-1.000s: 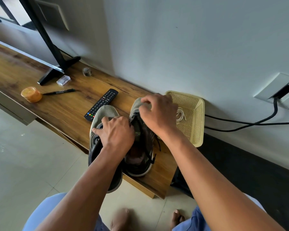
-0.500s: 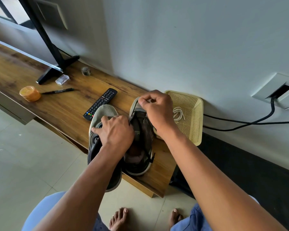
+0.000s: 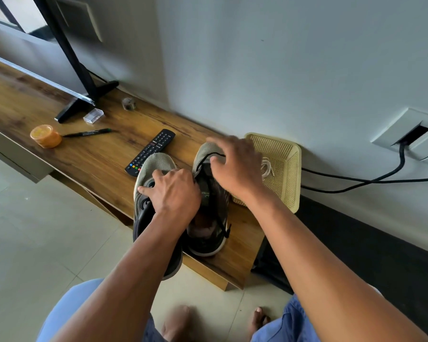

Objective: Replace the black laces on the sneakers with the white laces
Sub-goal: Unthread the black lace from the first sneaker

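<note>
Wood surface along a grey wall carries two sneakers near its end, white laces waiting in the basket beside them. Left hand presses the left shoe, fingers curled; best keep it braced while the right hand, fingers spread, draws the black lace out eyelet by eyelet. Whether the right fingers pinch the lace is blurred, and both hands hide the eyelets.

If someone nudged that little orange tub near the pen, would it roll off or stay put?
The orange tub would probably stay put or slide: it looks squat and stands on its flat base on the wooden shelf. It seems small and plastic, so likely light and easy to shove. Tipped onto its round side, it might roll toward the pen or the shelf edge.
</note>
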Demonstrator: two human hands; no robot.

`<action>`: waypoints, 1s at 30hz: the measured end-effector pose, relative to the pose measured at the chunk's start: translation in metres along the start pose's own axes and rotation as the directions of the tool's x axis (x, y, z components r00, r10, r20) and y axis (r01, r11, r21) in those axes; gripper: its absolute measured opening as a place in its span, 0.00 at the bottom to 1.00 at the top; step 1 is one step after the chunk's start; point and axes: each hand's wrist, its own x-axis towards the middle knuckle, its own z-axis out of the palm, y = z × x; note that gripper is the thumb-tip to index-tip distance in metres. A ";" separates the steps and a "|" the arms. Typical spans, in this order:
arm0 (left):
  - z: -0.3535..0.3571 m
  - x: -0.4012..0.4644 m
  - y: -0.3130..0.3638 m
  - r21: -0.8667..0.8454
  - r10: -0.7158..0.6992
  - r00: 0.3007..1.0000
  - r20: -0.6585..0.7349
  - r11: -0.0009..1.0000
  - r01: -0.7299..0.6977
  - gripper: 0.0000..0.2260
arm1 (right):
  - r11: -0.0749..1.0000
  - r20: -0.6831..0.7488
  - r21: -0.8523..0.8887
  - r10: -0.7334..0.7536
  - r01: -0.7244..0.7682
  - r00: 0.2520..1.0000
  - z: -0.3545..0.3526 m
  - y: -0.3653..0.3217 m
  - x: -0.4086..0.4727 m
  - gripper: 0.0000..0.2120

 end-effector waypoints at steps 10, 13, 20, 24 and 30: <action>0.002 0.002 -0.001 0.036 0.011 1.000 -0.011 0.999 -0.011 0.09 | 0.992 -0.161 -0.116 -0.071 0.053 0.984 0.021 0.001 -0.001 0.03; 0.002 0.003 -0.001 0.026 -0.005 1.000 0.005 1.000 0.005 0.07 | 0.982 -0.223 0.185 0.089 -0.047 0.971 0.020 -0.005 -0.002 0.03; 0.001 0.005 0.000 0.013 -0.017 0.999 0.030 1.000 0.017 0.06 | 0.545 -0.142 0.830 0.411 -0.118 0.900 0.003 -0.011 0.002 0.08; -0.001 0.005 0.001 0.007 -0.017 0.999 0.043 1.000 0.017 0.06 | 0.405 -0.173 0.914 0.444 -0.024 0.879 -0.013 -0.021 0.003 0.07; 0.001 0.004 -0.001 0.000 -0.023 0.999 0.035 1.000 0.023 0.06 | 0.481 -0.111 0.867 0.438 -0.128 0.892 -0.016 -0.011 0.002 0.07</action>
